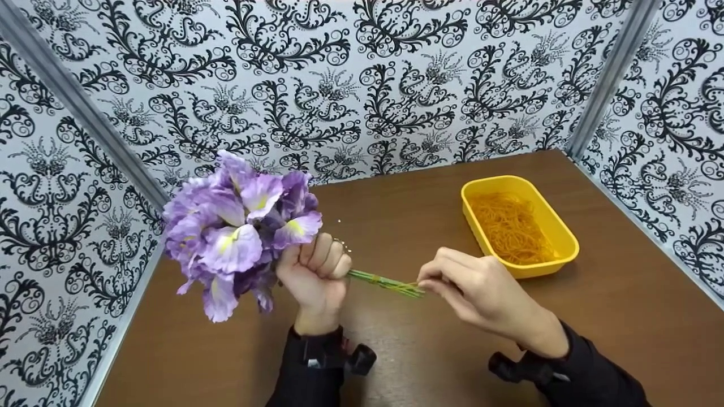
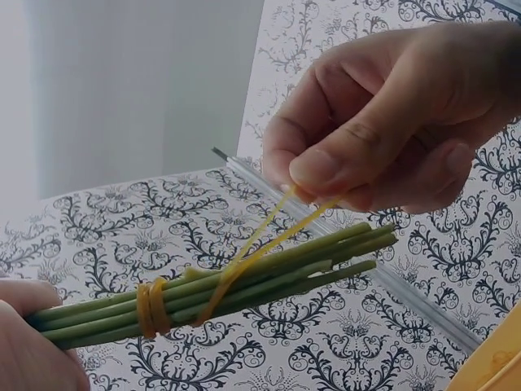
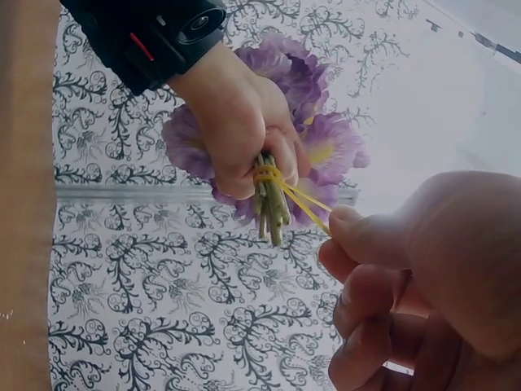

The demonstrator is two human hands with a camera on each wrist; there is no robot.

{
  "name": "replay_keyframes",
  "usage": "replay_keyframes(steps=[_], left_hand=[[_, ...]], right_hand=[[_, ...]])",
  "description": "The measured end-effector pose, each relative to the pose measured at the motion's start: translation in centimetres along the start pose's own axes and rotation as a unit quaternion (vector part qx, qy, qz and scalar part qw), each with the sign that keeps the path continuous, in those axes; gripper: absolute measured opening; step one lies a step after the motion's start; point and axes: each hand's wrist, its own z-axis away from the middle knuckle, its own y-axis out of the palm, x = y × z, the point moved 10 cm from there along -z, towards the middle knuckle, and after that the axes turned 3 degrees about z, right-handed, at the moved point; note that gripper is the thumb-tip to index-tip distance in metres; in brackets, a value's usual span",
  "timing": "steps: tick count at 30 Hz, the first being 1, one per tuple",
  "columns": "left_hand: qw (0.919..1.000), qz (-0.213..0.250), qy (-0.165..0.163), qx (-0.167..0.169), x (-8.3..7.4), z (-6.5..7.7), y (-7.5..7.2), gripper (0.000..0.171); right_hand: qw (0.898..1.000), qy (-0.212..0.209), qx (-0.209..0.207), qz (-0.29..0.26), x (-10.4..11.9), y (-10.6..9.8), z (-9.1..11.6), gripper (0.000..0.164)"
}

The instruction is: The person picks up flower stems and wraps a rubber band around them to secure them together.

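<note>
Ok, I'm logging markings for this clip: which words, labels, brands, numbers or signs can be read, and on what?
No text can be read on the purple flowers, green stems, yellow band, yellow tub or patterned wall.
Any markings on the black left-wrist camera are too small or blurred to read.

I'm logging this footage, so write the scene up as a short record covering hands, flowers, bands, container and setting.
Left hand: left hand grips the stems just below the blooms
Right hand: right hand pinches a stretched rubber band loop
Flowers: purple irises with yellow patches, bunched
Wound turns: band turns circle the stems nearer the left hand; whether same band, unclear
Container: yellow tub holding loose rubber bands
Setting: brown table, black-and-white patterned walls
</note>
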Motion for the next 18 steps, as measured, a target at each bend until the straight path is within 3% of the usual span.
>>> replay_keyframes(steps=[7,18], left_hand=[[0.9971,0.064,-0.029,-0.030,0.2,-0.3,-0.8,0.039],[0.9962,0.060,-0.035,-0.051,0.3,-0.4,-1.5,0.038]], right_hand=[[1.000,0.004,0.022,-0.005,-0.3,0.3,0.2,0.004],[0.995,0.048,0.087,-0.011,-1.3,1.6,0.8,0.002]])
